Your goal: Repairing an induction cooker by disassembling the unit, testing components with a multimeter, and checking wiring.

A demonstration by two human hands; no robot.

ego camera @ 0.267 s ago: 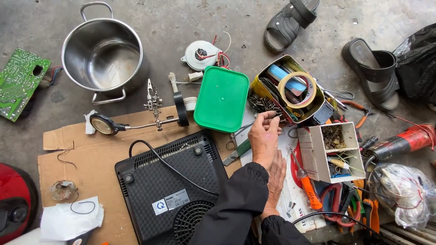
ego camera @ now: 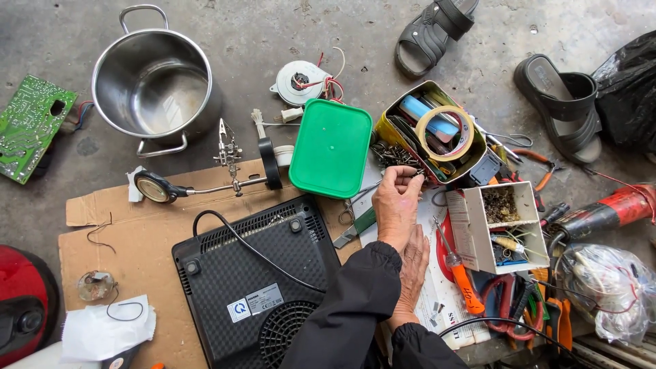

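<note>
A: What lies nearest in my view?

B: At the bottom edge I see my two black sleeves (ego camera: 355, 307). Just left of them the black induction cooker (ego camera: 256, 273) lies upside down on a flattened cardboard sheet (ego camera: 137, 239), its black cord looped over the base.

A: And my hands?

B: My right hand (ego camera: 412, 273) lies flat, palm down, on the printed paper (ego camera: 444, 301), fingers together and extended toward me; whether it grips anything I cannot tell. My left hand (ego camera: 396, 205) crosses above it, fingertips drawn together in a pinch over the heap of screws (ego camera: 393, 156); whatever sits between them is too small to make out.

A: Where are the screws?

B: They lie loose on the floor between the green plastic lid (ego camera: 330, 147) and the yellow tin (ego camera: 430, 133), touching the tin's near corner.

A: What surrounds the hands?

B: To the right lies an orange-handled screwdriver (ego camera: 456, 266), then a white cardboard box (ego camera: 506, 225) of small parts. The tin holds a roll of tape (ego camera: 444, 133).

A: Farther out?

B: A steel pot (ego camera: 154, 82) upper left, a green circuit board (ego camera: 31, 126) at the left edge, and two dark sandals (ego camera: 437, 31) at the top.
</note>
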